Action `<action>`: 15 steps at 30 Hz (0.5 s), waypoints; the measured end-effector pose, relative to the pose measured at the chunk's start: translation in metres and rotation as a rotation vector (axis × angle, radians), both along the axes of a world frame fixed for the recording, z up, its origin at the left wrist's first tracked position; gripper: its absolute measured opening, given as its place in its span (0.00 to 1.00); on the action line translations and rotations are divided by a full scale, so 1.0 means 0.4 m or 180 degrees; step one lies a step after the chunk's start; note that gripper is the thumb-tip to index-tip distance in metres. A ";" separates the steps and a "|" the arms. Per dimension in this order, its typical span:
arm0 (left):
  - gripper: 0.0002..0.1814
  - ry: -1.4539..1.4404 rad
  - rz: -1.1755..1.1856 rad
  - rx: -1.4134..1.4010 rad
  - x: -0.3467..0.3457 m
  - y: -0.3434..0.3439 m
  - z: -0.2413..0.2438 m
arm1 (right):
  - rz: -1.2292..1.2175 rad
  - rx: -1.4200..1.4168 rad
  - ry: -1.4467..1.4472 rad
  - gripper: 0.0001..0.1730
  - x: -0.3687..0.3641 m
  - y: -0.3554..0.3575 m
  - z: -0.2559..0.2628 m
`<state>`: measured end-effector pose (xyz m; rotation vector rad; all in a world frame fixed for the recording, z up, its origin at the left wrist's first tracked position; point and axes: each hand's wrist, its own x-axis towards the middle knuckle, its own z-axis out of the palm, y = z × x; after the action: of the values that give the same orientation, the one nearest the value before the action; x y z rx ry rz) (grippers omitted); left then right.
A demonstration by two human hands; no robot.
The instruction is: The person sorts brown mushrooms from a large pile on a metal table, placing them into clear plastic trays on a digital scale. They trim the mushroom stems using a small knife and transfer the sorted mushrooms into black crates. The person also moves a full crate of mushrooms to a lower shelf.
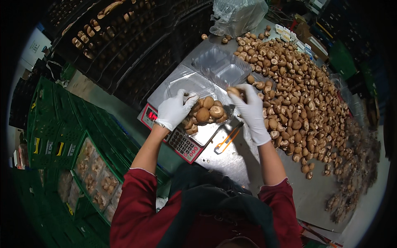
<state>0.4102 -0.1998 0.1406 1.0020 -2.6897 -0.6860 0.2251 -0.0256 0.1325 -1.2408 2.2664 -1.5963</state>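
Note:
My left hand (176, 110), in a white glove, is at the left side of an open clear plastic punnet (228, 116), its fingers at the rim and the mushrooms there; whether it grips one is hidden. Several brown mushrooms (203, 114) lie in the punnet, which sits on a red-framed digital scale (186, 147) with a lit display. My right hand (249, 110), gloved too, holds a brown mushroom (233, 91) between thumb and fingers, just right of the punnet. A large heap of mushrooms (294, 93) spreads over the metal table to the right.
Empty clear punnets (221, 66) stand beyond the scale. An orange-handled cutting tool (229, 138) lies on the metal table (235, 164). Black crates (124, 52) of mushrooms are stacked at the upper left, green crates (55, 124) with packed punnets at the left. A plastic bag (237, 17) stands at the far edge.

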 end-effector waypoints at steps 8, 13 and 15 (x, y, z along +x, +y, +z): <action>0.14 0.0188 0.0165 -0.0649 0.055 0.016 -0.026 | 0.0309 0.0959 0.1646 0.15 0.067 -0.101 0.005; 0.14 0.0580 -0.0545 -0.0569 0.043 0.043 -0.008 | 0.0287 0.1037 0.2754 0.04 0.040 -0.088 -0.034; 0.12 0.0467 -0.0519 -0.0744 0.023 0.041 -0.017 | 0.0400 0.1311 0.2833 0.04 0.028 -0.090 -0.038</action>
<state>0.4196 -0.1834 0.1339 0.6553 -2.6641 -0.4386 0.2364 -0.0616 0.1171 -2.1680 2.6572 -0.4817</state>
